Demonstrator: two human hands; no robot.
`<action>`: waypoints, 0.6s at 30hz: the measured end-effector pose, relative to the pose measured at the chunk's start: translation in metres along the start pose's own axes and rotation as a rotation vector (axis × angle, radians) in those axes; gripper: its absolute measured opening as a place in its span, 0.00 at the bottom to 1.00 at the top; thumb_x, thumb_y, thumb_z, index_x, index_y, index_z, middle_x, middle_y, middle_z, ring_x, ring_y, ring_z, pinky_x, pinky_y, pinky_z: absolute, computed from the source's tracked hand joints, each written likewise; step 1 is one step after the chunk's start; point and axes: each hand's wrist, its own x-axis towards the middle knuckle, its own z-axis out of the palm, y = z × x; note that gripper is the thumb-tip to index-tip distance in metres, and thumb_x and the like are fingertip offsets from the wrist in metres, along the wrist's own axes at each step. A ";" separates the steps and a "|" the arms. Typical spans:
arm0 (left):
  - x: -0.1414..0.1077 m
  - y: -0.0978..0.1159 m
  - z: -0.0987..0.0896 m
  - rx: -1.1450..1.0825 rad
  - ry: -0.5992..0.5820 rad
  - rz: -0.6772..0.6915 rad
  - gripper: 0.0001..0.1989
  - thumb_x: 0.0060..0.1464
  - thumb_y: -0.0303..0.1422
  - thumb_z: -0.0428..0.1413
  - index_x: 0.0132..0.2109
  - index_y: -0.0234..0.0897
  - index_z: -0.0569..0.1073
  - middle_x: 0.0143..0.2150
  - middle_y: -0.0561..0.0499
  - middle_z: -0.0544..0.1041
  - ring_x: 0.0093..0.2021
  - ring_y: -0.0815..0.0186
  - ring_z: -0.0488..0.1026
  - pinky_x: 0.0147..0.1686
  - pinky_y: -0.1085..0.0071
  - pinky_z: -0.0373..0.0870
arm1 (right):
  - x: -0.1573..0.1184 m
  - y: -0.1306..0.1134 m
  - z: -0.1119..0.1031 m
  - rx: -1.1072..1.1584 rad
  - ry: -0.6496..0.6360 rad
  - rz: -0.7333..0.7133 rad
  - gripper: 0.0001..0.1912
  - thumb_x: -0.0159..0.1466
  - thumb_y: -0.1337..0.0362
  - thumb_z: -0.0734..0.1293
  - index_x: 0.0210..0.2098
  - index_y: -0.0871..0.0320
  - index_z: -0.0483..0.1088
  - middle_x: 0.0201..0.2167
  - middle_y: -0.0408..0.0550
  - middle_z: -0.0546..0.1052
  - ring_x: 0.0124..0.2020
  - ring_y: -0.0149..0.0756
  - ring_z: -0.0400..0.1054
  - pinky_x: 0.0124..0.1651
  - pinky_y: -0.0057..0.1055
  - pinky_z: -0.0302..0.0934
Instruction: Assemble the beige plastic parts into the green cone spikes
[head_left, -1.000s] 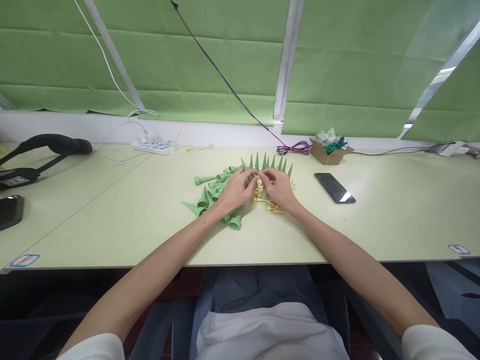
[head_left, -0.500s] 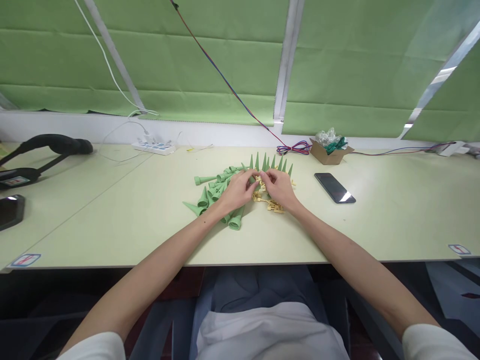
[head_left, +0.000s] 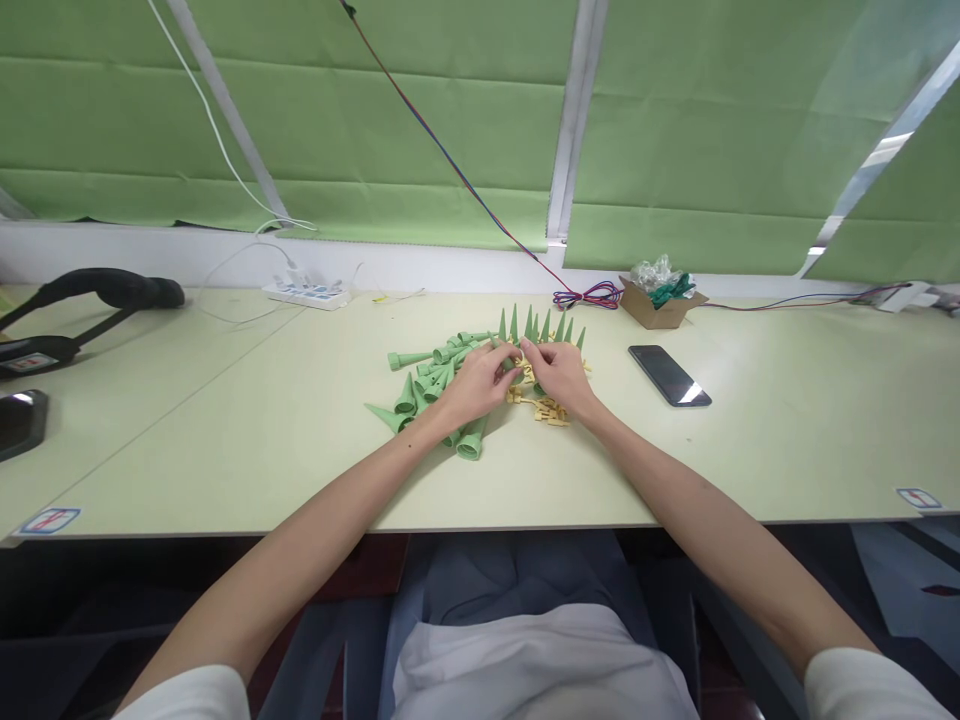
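Note:
My left hand (head_left: 478,382) is closed round a green plastic cone, mostly hidden by its fingers. Facing it, my right hand (head_left: 561,374) has thumb and forefinger pinched at the same cone; whatever small part it grips is too covered to make out. Left of and under my left hand lies a heap of hollow green cones (head_left: 471,442), pointing various ways. Beyond the hands, several green cones (head_left: 529,326) stand upright in a row. Small yellow plastic pieces (head_left: 553,412) are scattered beneath and beside my right hand.
On the right lies a black phone (head_left: 669,376), with a small cardboard box (head_left: 655,312) of plastic wrap behind it. Bundled red and blue wire (head_left: 589,296) and a white power strip (head_left: 307,294) sit along the back. A black strapped object (head_left: 112,288) is at far left.
Both hands have shifted very slightly, with the fingertips still close together over the cone. The heap, the upright cones and the yellow pieces look the same.

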 end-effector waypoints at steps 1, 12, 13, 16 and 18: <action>0.000 0.000 0.000 -0.001 0.001 0.008 0.08 0.61 0.29 0.55 0.46 0.36 0.74 0.32 0.49 0.77 0.35 0.62 0.71 0.40 0.65 0.67 | 0.000 0.000 0.000 -0.001 -0.001 0.005 0.30 0.68 0.46 0.58 0.17 0.56 0.46 0.16 0.39 0.48 0.21 0.26 0.43 0.27 0.31 0.42; 0.000 0.000 -0.001 0.038 0.083 -0.040 0.07 0.62 0.30 0.55 0.46 0.36 0.74 0.32 0.50 0.76 0.35 0.62 0.72 0.39 0.66 0.67 | -0.003 -0.005 -0.002 0.084 0.056 0.012 0.32 0.70 0.42 0.54 0.20 0.57 0.64 0.17 0.44 0.68 0.21 0.31 0.61 0.30 0.30 0.54; 0.001 -0.001 -0.001 0.047 0.100 -0.052 0.07 0.61 0.30 0.56 0.46 0.37 0.74 0.33 0.50 0.76 0.35 0.62 0.72 0.39 0.66 0.67 | -0.003 -0.005 -0.003 0.110 0.050 0.005 0.29 0.70 0.43 0.55 0.24 0.56 0.67 0.19 0.44 0.70 0.22 0.32 0.62 0.30 0.30 0.55; 0.001 -0.003 0.000 0.073 0.127 -0.070 0.07 0.61 0.30 0.56 0.46 0.36 0.75 0.33 0.50 0.76 0.34 0.63 0.71 0.41 0.66 0.67 | -0.004 -0.005 -0.003 0.179 0.016 -0.025 0.20 0.69 0.46 0.60 0.35 0.56 0.71 0.26 0.45 0.75 0.24 0.32 0.65 0.31 0.30 0.59; 0.002 -0.003 0.000 0.080 0.129 -0.071 0.07 0.61 0.30 0.56 0.46 0.36 0.75 0.33 0.50 0.76 0.34 0.63 0.71 0.41 0.66 0.67 | -0.004 -0.005 -0.003 0.199 -0.001 -0.046 0.17 0.68 0.50 0.62 0.41 0.56 0.72 0.31 0.46 0.78 0.26 0.33 0.67 0.32 0.31 0.62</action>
